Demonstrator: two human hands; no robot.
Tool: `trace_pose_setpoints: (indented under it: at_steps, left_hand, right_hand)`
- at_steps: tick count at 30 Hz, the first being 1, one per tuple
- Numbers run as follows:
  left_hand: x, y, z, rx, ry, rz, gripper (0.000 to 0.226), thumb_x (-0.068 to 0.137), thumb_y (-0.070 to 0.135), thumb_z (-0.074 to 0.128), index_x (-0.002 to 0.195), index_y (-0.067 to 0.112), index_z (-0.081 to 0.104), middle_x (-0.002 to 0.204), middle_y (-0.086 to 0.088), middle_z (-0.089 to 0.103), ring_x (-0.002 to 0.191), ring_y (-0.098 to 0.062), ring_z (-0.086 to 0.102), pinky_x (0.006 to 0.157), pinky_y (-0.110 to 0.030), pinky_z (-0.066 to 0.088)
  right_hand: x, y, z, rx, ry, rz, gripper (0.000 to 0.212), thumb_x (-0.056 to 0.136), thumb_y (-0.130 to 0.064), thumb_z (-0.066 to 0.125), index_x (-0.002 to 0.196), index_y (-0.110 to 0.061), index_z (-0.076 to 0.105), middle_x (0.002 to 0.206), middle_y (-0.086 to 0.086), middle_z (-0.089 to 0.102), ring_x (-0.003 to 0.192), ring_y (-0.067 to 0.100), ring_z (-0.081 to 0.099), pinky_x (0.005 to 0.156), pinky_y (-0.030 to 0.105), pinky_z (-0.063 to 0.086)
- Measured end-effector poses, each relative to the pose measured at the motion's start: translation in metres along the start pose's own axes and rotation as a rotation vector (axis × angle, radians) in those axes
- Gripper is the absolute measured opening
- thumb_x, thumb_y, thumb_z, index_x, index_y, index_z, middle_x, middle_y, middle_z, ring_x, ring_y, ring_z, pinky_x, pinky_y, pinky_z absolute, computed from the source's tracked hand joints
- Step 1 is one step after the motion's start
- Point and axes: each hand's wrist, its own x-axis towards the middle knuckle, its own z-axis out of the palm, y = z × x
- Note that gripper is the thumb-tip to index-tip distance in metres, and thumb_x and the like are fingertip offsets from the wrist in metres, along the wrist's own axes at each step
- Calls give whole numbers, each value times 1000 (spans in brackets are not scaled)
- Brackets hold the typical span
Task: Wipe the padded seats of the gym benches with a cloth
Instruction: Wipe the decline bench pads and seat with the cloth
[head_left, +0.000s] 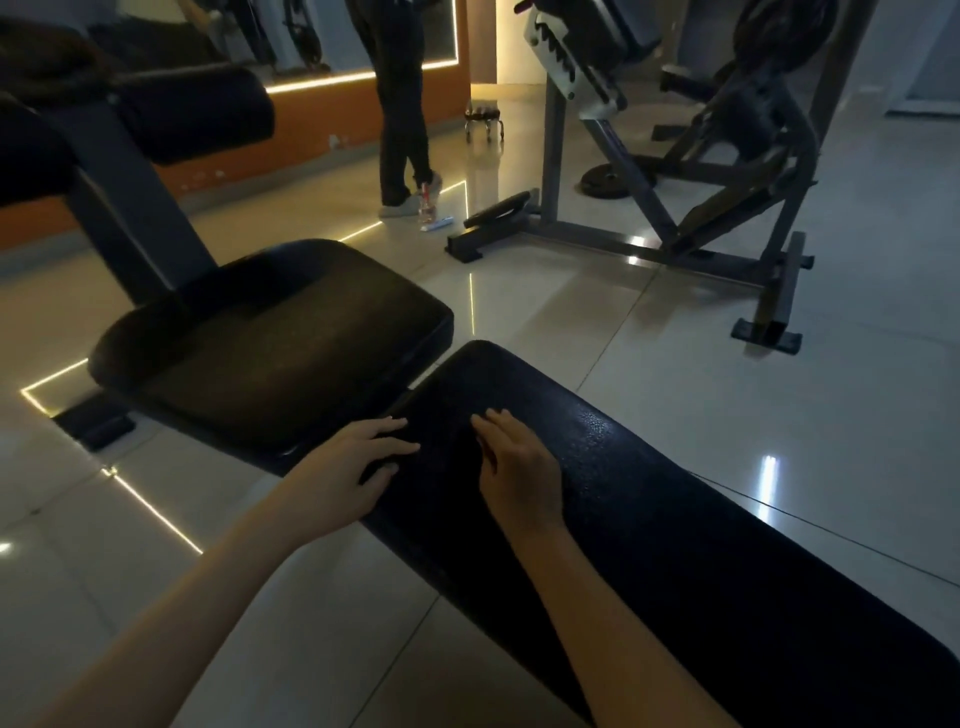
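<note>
A long black padded bench (701, 530) runs from the lower right up to the middle. Its surface shines with small wet spots near the far end. My left hand (358, 462) lies flat on the pad's left edge with its fingers straight. My right hand (519, 465) rests flat on the pad beside it, fingers stretched forward. The patch between my hands is very dark, and I cannot tell whether a dark cloth lies there. A second black seat pad (270, 338) stands just beyond, to the left.
Black roller pads (197, 109) on a dark post rise behind the second seat. A person (400, 104) stands at the orange wall, with a bottle (427, 203) on the floor by their feet. A grey weight machine (675, 171) stands at the back right on the glossy tiles.
</note>
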Motion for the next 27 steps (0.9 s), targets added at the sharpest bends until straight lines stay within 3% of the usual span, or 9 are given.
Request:
trace_pose_setpoints:
  at_steps: [3, 5, 7, 11, 15, 18, 21, 24, 27]
  left_hand:
    - [-1, -3, -1, 2, -7, -10, 41, 99, 23, 53, 138, 33, 52, 154, 13, 34, 145, -5, 22, 116, -25, 18]
    - [-1, -1, 2, -2, -8, -7, 43, 99, 21, 52, 140, 32, 50, 155, 12, 32, 146, -6, 19, 118, -26, 16]
    - [-1, 3, 5, -7, -9, -2, 45, 99, 19, 50, 142, 30, 49, 156, 11, 31, 148, -7, 17, 120, -28, 16]
    - [-3, 3, 5, -10, -18, 62, 48, 99, 18, 49, 145, 31, 46, 157, 14, 29, 148, -5, 15, 117, -20, 6]
    - [-5, 1, 7, -62, 8, 98, 47, 97, 17, 49, 143, 30, 49, 156, 12, 31, 147, -4, 21, 108, -6, -7]
    - [-4, -6, 9, -82, 30, 91, 47, 98, 21, 49, 144, 32, 48, 156, 16, 32, 145, -3, 25, 106, -4, 0]
    - [-2, -12, 11, -70, 23, 100, 52, 99, 24, 45, 148, 37, 37, 156, 19, 29, 143, 1, 24, 103, -2, 3]
    - [0, -10, 10, -115, 33, 86, 66, 99, 23, 44, 154, 41, 14, 156, 20, 26, 142, 0, 26, 106, -4, 9]
    - [0, -9, 7, -199, 50, 71, 78, 96, 20, 50, 155, 43, 4, 152, 21, 33, 135, -3, 37, 109, -15, 27]
  right_hand:
    - [-18, -25, -2, 52, -66, 8, 39, 92, -18, 64, 131, -14, 62, 134, 9, 62, 129, 26, 54, 104, 42, 49]
    - [-41, -43, -12, 149, -219, -59, 50, 94, -32, 50, 142, -14, 52, 143, 7, 55, 138, 21, 44, 114, 33, 36]
    - [-51, -47, -23, 211, -361, -164, 51, 96, -32, 45, 143, -13, 49, 147, 5, 50, 141, 16, 39, 116, 25, 28]
    - [-35, -14, -37, 89, -416, -392, 34, 98, -28, 52, 130, -21, 60, 152, -6, 43, 141, 7, 38, 113, 25, 35]
    - [-32, 3, -37, 61, -263, -277, 34, 96, -42, 56, 128, -33, 63, 146, -10, 50, 134, 6, 47, 112, 28, 35]
    - [-36, -7, -24, 142, -191, -120, 38, 93, -33, 64, 130, -37, 61, 142, -20, 52, 133, 0, 46, 112, 27, 36]
    - [-18, -12, -12, 167, -100, 27, 47, 90, -16, 70, 131, -36, 57, 141, -29, 43, 133, -12, 39, 112, 12, 28]
    - [33, -4, 0, 112, -31, 190, 41, 95, -17, 64, 135, -25, 58, 142, -9, 53, 130, 7, 49, 110, 25, 36]
    - [81, -2, 10, 90, -3, 304, 33, 98, -20, 58, 131, -19, 61, 124, 2, 66, 111, 19, 62, 91, 25, 43]
